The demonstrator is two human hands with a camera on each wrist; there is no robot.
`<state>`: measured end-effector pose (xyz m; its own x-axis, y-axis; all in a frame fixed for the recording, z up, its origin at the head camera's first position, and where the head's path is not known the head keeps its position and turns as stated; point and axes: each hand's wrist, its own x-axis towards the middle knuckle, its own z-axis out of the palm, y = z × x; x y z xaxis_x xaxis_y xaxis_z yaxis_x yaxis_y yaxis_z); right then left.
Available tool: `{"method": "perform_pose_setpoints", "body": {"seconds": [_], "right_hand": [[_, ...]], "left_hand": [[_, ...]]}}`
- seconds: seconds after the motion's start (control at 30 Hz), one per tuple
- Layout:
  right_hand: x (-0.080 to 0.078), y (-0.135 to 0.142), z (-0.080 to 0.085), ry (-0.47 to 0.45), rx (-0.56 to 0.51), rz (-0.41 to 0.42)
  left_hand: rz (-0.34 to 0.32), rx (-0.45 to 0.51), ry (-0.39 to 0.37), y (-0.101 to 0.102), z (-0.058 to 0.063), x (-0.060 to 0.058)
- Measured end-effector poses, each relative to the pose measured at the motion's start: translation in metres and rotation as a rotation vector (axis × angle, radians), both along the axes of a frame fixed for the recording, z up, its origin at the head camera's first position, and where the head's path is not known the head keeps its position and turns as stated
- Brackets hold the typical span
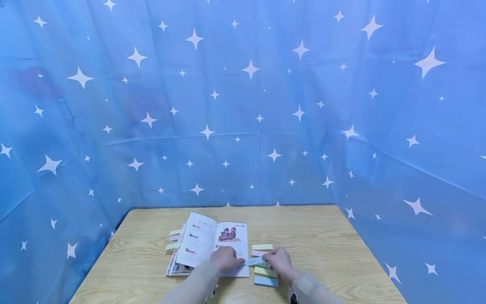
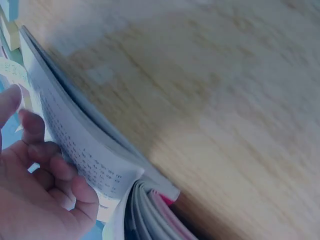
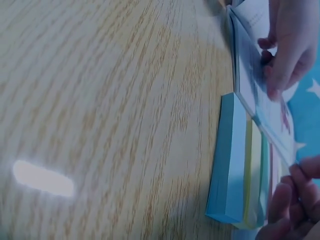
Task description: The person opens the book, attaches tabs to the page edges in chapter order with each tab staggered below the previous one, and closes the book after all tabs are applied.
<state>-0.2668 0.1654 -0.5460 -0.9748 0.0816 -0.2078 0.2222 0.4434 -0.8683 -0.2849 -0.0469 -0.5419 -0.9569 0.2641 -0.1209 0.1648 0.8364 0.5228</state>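
An open book (image 1: 201,236) lies on the table, its left pages lifted and its right page (image 1: 232,230) showing a drawing of figures. My left hand (image 1: 225,258) is over the lower right page, fingers curled. Its thumb and forefinger pinch the left end of a blue sticky note strip (image 1: 254,261) with writing on it. By the page's right edge, my right hand (image 1: 280,261) pinches the strip's other end. Below the strip is a column of sticky note pads: yellow (image 1: 265,272), blue (image 1: 266,281), and, farther up, pink (image 1: 257,253) and pale yellow (image 1: 263,246).
Several coloured tabs (image 1: 174,238) stick out from the book's left side. The wooden table (image 1: 322,236) extends around the book and pads. Behind it hangs a blue curtain (image 1: 235,105) with white stars.
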Motion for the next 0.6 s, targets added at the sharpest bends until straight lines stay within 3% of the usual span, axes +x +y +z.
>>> {"method": "perform_pose_setpoints", "body": {"seconds": [0.33,0.6], "right_hand": [[0.0003,-0.0025,-0.0039,-0.017,0.036,-0.013],[-0.0003,-0.0046,-0.0025,-0.003,0.008,-0.007]], "left_hand": [[0.029,-0.043,-0.061,0.0036,0.0053,0.0058],[0.048,-0.048,-0.084,0.0043,0.0000,0.0010]]}}
